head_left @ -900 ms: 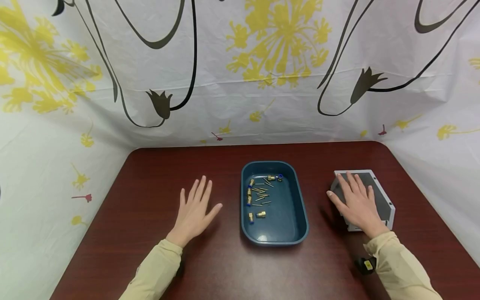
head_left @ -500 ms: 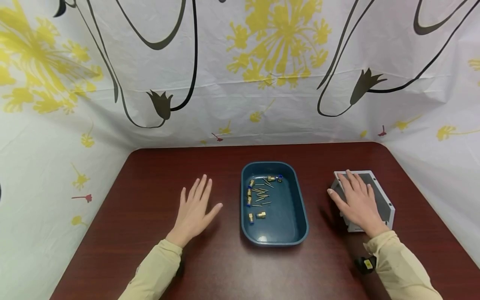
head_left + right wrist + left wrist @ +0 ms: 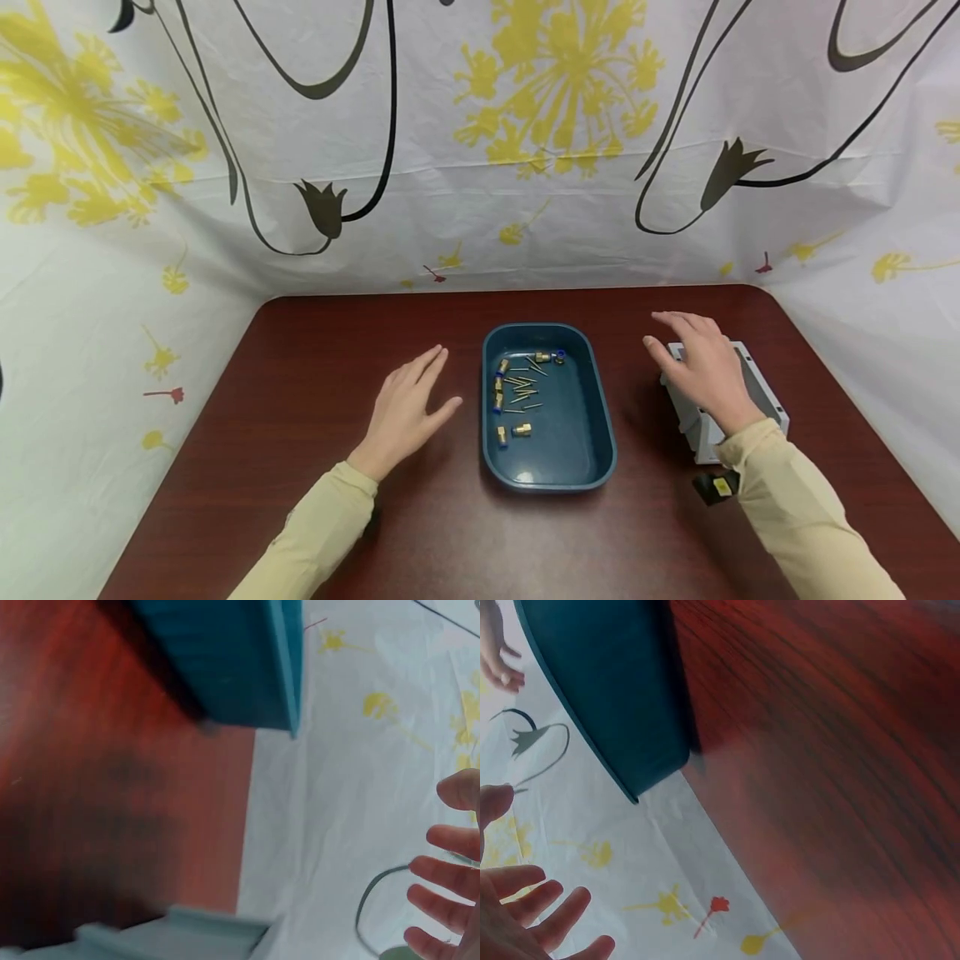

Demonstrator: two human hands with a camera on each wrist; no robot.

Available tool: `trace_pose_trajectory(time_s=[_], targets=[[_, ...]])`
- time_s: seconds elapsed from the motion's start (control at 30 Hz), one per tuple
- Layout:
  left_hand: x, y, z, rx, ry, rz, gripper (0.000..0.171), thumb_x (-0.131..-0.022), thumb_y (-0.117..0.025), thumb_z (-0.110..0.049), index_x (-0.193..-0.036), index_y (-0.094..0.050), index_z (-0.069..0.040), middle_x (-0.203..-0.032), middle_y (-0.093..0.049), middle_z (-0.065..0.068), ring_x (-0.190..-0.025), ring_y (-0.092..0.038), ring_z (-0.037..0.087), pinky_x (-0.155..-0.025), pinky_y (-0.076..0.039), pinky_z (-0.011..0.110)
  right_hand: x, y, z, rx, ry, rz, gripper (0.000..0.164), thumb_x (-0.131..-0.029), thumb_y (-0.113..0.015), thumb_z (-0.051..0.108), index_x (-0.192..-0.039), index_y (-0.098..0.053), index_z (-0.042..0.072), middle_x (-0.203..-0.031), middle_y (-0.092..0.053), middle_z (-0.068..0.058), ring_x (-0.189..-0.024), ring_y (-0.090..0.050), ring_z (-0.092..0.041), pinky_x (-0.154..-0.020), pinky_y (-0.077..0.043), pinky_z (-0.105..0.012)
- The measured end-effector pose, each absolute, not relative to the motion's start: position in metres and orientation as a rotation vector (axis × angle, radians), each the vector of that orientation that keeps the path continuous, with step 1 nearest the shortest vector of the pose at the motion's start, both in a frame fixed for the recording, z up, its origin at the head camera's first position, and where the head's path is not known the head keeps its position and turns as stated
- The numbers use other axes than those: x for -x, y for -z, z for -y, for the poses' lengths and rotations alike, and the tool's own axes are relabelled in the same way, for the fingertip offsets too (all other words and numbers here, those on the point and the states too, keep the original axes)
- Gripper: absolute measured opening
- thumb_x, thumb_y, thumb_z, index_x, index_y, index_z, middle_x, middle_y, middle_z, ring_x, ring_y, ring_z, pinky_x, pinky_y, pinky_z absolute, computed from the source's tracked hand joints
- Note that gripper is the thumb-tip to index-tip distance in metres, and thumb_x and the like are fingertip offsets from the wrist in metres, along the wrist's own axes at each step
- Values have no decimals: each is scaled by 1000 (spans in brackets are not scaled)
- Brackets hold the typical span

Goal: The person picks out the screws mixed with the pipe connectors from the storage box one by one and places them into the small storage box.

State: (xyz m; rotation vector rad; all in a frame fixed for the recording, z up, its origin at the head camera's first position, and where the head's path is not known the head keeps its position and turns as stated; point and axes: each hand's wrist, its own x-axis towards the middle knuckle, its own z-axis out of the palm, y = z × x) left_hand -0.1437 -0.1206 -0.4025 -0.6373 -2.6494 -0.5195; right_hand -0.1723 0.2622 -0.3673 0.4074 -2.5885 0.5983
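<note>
A dark blue tray (image 3: 573, 450) stands mid-table in the head view. Inside it lie brass fittings (image 3: 522, 429) with blue ends and a loose group of thin screws or pins (image 3: 522, 387). My left hand (image 3: 405, 408) hovers left of the tray, fingers extended, holding nothing. To the tray's right, my right hand (image 3: 705, 367) is raised over a grey box (image 3: 757, 392), its fingers relaxed and nothing in them. The hand and sleeve hide part of that box. In the right wrist view the box's edge (image 3: 187, 930) shows below the right hand (image 3: 454, 870), apart from it.
The dark red-brown table (image 3: 352, 325) has rounded back corners. A white curtain (image 3: 420, 125) with yellow flowers and dark stems hangs behind it and at both sides. A black wrist device (image 3: 716, 486) with a yellow label sits under the right sleeve.
My right hand has lifted off the grey box and moved up and slightly left. My left hand has turned and shifted a little right toward the tray. Tray and box have stayed in place.
</note>
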Motion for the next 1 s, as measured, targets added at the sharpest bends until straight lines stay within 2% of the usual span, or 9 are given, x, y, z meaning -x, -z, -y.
trace_pose_trajectory(time_s=[0.3,0.67,1.0], targets=[[145,402,105,696,470,2716,70,-78,-63,-41,-135,-38,-9,-132,-39,7,-114,-41,22,-93,-31,42,190,349,-232,-441,-602,2676,33,-86,-56,28,-111,-60,6,-110,-55,-14,-102,-45,-29,-70,-41,-50],[145,410,92,785,429,2815,72,-78,-60,-46,-135,-36,-9,-136,-35,7,-115,-40,22,-92,-31,44,207,344,-192,-620,-606,2795,32,-87,-55,28,-112,-60,8,-112,-55,-12,-103,-48,-29,-78,-41,-49],[141,416,83,868,408,2842,73,-78,-62,-46,-134,-37,-7,-133,-38,8,-114,-41,24,-92,-32,44,221,352,-163,-830,-796,2936,30,-86,-58,21,-111,-59,4,-100,-60,-8,-90,-56,-22,-75,-43,-42]])
